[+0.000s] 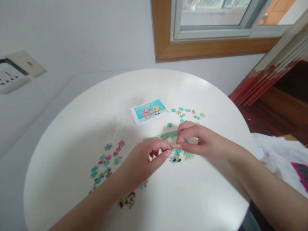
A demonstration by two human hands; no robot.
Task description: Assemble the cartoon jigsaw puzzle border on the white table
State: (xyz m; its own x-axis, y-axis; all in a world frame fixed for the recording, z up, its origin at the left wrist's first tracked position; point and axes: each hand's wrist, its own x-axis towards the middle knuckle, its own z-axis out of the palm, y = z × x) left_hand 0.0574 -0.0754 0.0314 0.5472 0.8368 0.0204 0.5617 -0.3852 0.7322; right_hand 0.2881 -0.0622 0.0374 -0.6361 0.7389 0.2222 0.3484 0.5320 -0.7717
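Note:
My left hand (pixel 152 155) and my right hand (pixel 196 138) meet over the white round table, fingertips pinched close together. Between them is a small jigsaw puzzle piece, mostly hidden by the fingers. Just under the fingertips lie joined puzzle pieces (pixel 176 158) with a black-and-white pattern, beside a pale green piece (pixel 188 156). Behind the hands runs a joined teal-green puzzle strip (pixel 168 134), partly covered by them. A picture card (pixel 149 111) with a pink starfish and a yellow sponge character lies farther back.
Loose pink and teal pieces (pixel 108 157) are scattered to the left. A yellow and dark cluster (pixel 127 200) lies near my left forearm. More teal pieces (pixel 183 110) sit at the back right. Wall and window frame (pixel 214 48) stand behind the round table (pixel 79 112).

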